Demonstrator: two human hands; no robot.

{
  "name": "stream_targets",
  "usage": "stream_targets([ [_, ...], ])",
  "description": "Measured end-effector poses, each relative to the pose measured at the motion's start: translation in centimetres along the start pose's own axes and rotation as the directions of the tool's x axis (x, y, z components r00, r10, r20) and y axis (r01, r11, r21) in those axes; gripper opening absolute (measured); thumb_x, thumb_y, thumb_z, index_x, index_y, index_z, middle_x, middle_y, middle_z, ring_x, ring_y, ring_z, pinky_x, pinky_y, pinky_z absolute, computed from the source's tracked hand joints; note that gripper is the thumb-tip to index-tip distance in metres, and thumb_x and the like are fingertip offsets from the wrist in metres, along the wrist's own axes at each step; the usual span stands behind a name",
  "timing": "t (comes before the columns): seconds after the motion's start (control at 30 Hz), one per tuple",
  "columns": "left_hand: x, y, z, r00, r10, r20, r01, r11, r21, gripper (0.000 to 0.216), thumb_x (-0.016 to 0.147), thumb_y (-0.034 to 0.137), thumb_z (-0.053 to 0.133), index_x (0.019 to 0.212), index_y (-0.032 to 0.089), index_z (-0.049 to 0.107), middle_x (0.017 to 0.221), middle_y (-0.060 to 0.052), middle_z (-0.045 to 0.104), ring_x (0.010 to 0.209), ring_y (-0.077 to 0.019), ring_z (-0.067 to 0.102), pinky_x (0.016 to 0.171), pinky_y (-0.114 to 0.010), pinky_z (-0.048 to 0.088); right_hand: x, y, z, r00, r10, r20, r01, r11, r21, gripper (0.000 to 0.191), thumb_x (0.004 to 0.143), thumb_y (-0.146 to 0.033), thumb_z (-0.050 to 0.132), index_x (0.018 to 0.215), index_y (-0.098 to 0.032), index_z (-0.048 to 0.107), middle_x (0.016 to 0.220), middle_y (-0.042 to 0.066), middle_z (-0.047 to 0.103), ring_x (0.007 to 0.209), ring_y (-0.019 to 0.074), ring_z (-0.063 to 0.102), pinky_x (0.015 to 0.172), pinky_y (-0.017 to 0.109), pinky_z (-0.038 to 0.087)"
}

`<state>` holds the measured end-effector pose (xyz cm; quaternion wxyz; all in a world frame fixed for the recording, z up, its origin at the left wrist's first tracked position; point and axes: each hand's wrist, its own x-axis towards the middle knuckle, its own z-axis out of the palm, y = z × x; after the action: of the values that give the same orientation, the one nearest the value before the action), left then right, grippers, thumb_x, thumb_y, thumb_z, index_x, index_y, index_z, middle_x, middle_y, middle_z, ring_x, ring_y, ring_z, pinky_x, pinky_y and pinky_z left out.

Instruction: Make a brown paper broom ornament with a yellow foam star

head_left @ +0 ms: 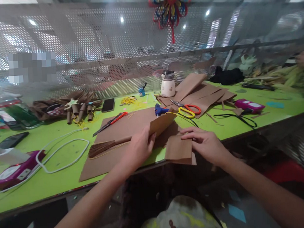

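My left hand [140, 146] pinches the near edge of a brown paper flap [162, 123] and lifts it up off the green table [61, 178]. Flat on the lower part of the same brown paper piece [180, 148] lies my right hand [206, 143], fingers stretched out and pressing it down near the table's front edge. A larger brown sheet [127, 127] sits under and behind it, with a pleated brown fan [103, 148] to the left.
Yellow-and-red scissors [188, 109], a blue glue gun [160, 110], a red-handled cutter [112, 122], a white jar [167, 83], more brown sheets [203, 91], a phone [108, 104], rolled paper pieces [78, 108], a white cord [65, 154], and a pink box [248, 105] lie around. Another person's hand [303, 58] shows far right.
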<state>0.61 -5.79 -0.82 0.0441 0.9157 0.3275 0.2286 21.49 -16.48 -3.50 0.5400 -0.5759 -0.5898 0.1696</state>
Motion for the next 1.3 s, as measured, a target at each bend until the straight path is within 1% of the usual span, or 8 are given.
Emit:
stream_targets([
  [0.23, 0.2, -0.6, -0.1, 0.995, -0.028, -0.094, 0.023, 0.998, -0.054, 0.021, 0.091, 0.030, 0.041, 0.104, 0.016, 0.051, 0.091, -0.010, 0.065, 0.083, -0.0242, 0.063, 0.070, -0.032, 0.044, 3.5, 3.4, -0.6, 0.979, -0.043, -0.200, -0.001, 0.976, -0.216, 0.021, 0.068, -0.013, 0.055, 0.074, -0.020, 0.074, 0.095, 0.008, 0.070, 0.093, 0.0233, 0.064, 0.083, 0.040, 0.051],
  [0.5, 1.2, -0.6, -1.2, 0.997, -0.025, -0.074, 0.026, 1.000, 0.006, 0.022, 0.090, 0.029, 0.043, 0.104, 0.015, 0.053, 0.087, -0.010, 0.066, 0.080, -0.0250, 0.063, 0.066, -0.031, 0.043, 6.6, 4.3, 2.1, 0.985, -0.119, -0.124, 0.066, 0.927, -0.369, 0.025, 0.067, -0.009, 0.052, 0.076, -0.016, 0.074, 0.098, 0.010, 0.068, 0.092, 0.0221, 0.063, 0.088, 0.036, 0.050],
  [0.73, 3.0, -1.3, -2.7, 0.996, 0.071, -0.053, -0.070, 0.997, 0.035, 0.021, 0.088, 0.026, 0.046, 0.101, 0.015, 0.057, 0.091, -0.010, 0.066, 0.091, -0.0247, 0.061, 0.077, -0.033, 0.045, 6.8, 3.1, 3.1, 0.987, -0.090, 0.137, 0.157, 0.751, -0.641, 0.022, 0.078, -0.016, 0.054, 0.090, -0.013, 0.073, 0.096, 0.014, 0.065, 0.097, 0.0259, 0.055, 0.088, 0.037, 0.044],
  [0.87, 3.5, -1.4, -3.2, 0.996, 0.080, -0.035, -0.078, 0.995, 0.057, 0.020, 0.086, 0.026, 0.046, 0.096, 0.015, 0.058, 0.095, -0.010, 0.066, 0.087, -0.0243, 0.060, 0.076, -0.033, 0.045, 5.8, 2.9, 2.5, 0.963, -0.118, 0.242, 0.248, 0.741, -0.625, 0.029, 0.085, -0.032, 0.056, 0.103, -0.014, 0.069, 0.097, 0.013, 0.066, 0.096, 0.0263, 0.054, 0.086, 0.039, 0.044],
  [0.97, 3.6, -1.3, -3.4, 0.996, 0.073, -0.043, -0.072, 0.997, 0.022, 0.019, 0.085, 0.023, 0.047, 0.099, 0.015, 0.057, 0.099, -0.010, 0.066, 0.091, -0.0243, 0.060, 0.079, -0.033, 0.044, 4.8, 2.7, 1.5, 0.945, -0.212, 0.247, 0.321, 0.740, -0.591, 0.037, 0.083, -0.035, 0.059, 0.112, -0.012, 0.064, 0.106, 0.014, 0.064, 0.100, 0.0276, 0.053, 0.089, 0.041, 0.044],
  [1.1, 3.4, -1.5, -3.2, 0.998, 0.042, -0.046, -0.040, 0.999, 0.035, 0.015, 0.085, 0.024, 0.048, 0.092, 0.016, 0.057, 0.092, -0.010, 0.065, 0.084, -0.0237, 0.059, 0.075, -0.032, 0.044, 3.3, 1.4, 0.1, 0.898, -0.310, 0.313, 0.438, 0.695, -0.570, 0.019, 0.086, -0.024, 0.054, 0.095, -0.014, 0.068, 0.099, 0.013, 0.065, 0.097, 0.0256, 0.054, 0.087, 0.039, 0.045],
  [1.2, 3.3, -1.8, -2.9, 0.998, 0.031, -0.050, -0.028, 0.998, 0.049, 0.015, 0.085, 0.026, 0.047, 0.088, 0.016, 0.057, 0.087, -0.010, 0.065, 0.081, -0.0233, 0.059, 0.072, -0.032, 0.044, 2.7, 0.5, -0.6, 0.834, -0.261, 0.487, 0.535, 0.600, -0.594, 0.018, 0.086, -0.020, 0.052, 0.084, -0.016, 0.070, 0.092, 0.012, 0.066, 0.089, 0.0252, 0.054, 0.079, 0.038, 0.046],
  [1.3, 3.5, -2.0, -2.9, 0.996, 0.062, -0.057, -0.062, 0.998, 0.006, 0.017, 0.085, 0.025, 0.047, 0.095, 0.016, 0.057, 0.093, -0.010, 0.065, 0.085, -0.0234, 0.059, 0.075, -0.033, 0.044, 3.2, 0.4, -0.5, 0.790, -0.234, 0.567, 0.591, 0.535, -0.603, 0.019, 0.084, -0.014, 0.052, 0.081, -0.015, 0.070, 0.088, 0.013, 0.068, 0.087, 0.0251, 0.055, 0.079, 0.038, 0.045],
])
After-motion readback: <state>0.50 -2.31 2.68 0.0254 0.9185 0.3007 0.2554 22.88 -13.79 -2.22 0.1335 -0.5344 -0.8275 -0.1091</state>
